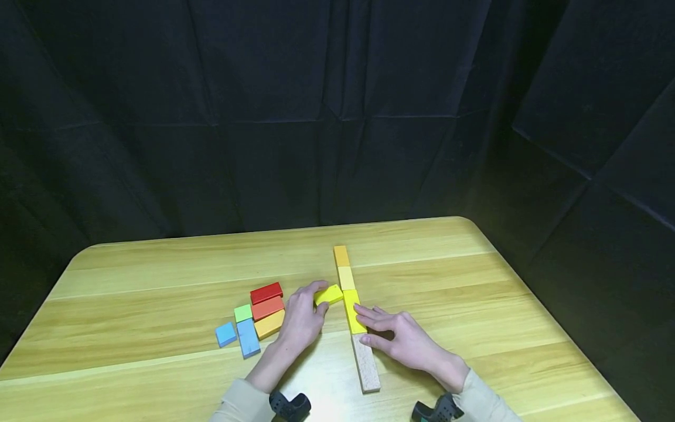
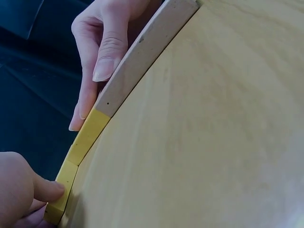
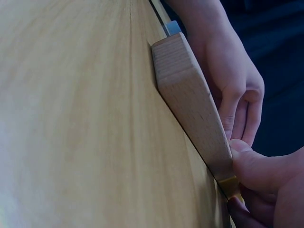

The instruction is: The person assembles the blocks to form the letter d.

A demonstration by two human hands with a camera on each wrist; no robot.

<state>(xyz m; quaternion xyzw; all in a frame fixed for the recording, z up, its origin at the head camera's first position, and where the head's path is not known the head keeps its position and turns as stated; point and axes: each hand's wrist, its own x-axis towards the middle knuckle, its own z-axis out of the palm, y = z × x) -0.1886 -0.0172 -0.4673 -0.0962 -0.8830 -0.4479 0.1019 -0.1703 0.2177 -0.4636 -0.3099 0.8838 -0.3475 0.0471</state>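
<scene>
My left hand [image 1: 302, 315] pinches a small yellow block [image 1: 329, 293] between thumb and fingers. That block's right end meets the side of a longer yellow block [image 1: 353, 312] in a straight line of blocks. In the left wrist view the thumb lies on the face of the pinched block [image 2: 66, 179]. My right hand [image 1: 403, 340] rests against the line from the right, its fingers extended to the longer yellow block and its thumb on the pale wood block [image 1: 366, 364]. Beyond them the line goes on with a cream block [image 1: 345, 278] and an orange block [image 1: 341, 256].
Left of my left hand lies a cluster: a red block [image 1: 266, 293], a lighter red block [image 1: 268, 308], an orange-yellow block [image 1: 270, 324], a green block [image 1: 243, 313] and a blue block [image 1: 248, 338]. A smaller blue block [image 1: 225, 334] lies apart. Dark cloth [image 1: 263, 176] hangs behind the table.
</scene>
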